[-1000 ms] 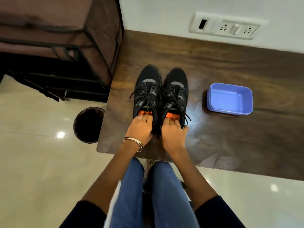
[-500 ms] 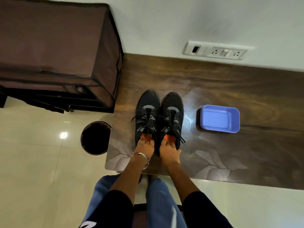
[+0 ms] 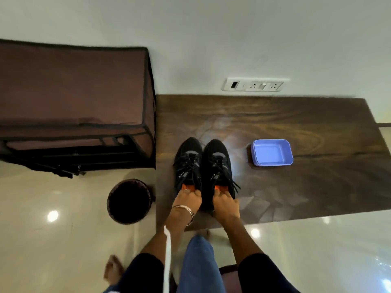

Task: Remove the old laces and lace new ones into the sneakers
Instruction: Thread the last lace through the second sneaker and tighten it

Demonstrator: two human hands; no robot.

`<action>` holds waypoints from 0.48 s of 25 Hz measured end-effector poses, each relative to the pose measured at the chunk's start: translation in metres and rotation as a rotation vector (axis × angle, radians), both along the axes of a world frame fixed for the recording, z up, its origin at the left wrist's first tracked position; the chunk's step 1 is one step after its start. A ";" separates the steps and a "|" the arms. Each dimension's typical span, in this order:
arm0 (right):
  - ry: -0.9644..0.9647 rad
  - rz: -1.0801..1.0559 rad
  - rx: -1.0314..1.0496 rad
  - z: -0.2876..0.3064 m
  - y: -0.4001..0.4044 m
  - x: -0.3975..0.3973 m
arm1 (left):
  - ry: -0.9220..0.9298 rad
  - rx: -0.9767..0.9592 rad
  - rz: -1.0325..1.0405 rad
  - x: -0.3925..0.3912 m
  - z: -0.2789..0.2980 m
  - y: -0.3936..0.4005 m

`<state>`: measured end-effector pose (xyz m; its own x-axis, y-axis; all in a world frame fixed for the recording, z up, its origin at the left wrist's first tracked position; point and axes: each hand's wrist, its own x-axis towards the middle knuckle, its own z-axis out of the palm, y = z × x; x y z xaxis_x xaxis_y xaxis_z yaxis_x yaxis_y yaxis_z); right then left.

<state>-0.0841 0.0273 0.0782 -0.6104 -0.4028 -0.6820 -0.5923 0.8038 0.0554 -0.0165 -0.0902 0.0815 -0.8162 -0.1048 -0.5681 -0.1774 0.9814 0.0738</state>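
Two black sneakers with orange linings stand side by side on the dark wooden table, toes pointing to the wall. Both carry black laces, with loose ends hanging off the sides. My left hand grips the heel of the left sneaker, fingers curled into its opening. The heel of the right sneaker is held the same way by my right hand. A bangle sits on my left wrist.
An empty blue plastic tub stands on the table right of the sneakers. A dark waste bin is on the floor at the table's left edge, beside a brown fabric rack. A socket strip is on the wall.
The camera has risen and pulled back, so the whole scene looks smaller. Both hands stay on the sneaker heels, and the sneakers have not shifted on the table.
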 end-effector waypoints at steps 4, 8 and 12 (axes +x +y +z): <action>0.041 -0.055 -0.006 0.049 -0.033 0.085 | 0.037 0.017 -0.097 0.082 0.036 -0.041; 0.036 -0.090 -0.053 0.081 -0.078 0.176 | 0.058 0.030 -0.115 0.173 0.060 -0.083; -0.011 -0.032 -0.077 0.086 -0.128 0.246 | 0.009 0.009 -0.069 0.256 0.064 -0.134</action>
